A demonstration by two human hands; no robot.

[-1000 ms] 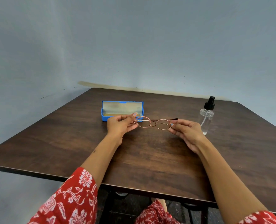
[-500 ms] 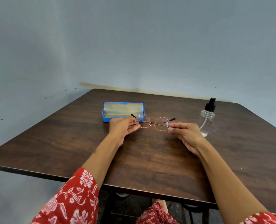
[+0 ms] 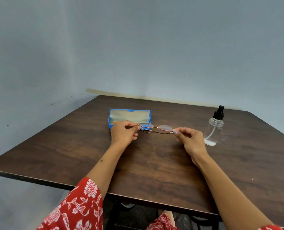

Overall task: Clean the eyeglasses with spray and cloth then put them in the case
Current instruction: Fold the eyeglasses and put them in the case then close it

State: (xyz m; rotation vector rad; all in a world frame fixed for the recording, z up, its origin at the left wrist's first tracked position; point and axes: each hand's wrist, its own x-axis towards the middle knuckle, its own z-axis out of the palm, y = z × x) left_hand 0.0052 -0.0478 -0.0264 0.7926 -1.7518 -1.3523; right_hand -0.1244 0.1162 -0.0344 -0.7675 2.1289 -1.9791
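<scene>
Wood: dark brown worktop (image 3: 154, 171), its near edge running across the lower frame, left corner jutting out over grey floor.
Open room: bare wood between the forearms and along the near edge; more bare wood left of the case and right of the bottle.
Glasses (image 3: 156, 128): thin copper-coloured frame, held just above the worktop at centre, lenses lying nearly flat, temples folded beneath.
Left hand (image 3: 123, 134): grip pinching the left end of the frame between thumb and fingers.
Right hand (image 3: 190, 140): grip pinching the right end, fingers curled.
Case (image 3: 129, 117): blue, lid standing open, pale lining showing; just beyond the left hand and the left lens. I cannot tell what lies in its tray.
Bottle (image 3: 214, 130): clear, black spray head, upright, just right of the right hand; a little liquid at the bottom.
Room: plain grey-blue walls meeting behind the worktop's far edge.
Sleeve (image 3: 81, 209): red with white floral print, near left.
</scene>
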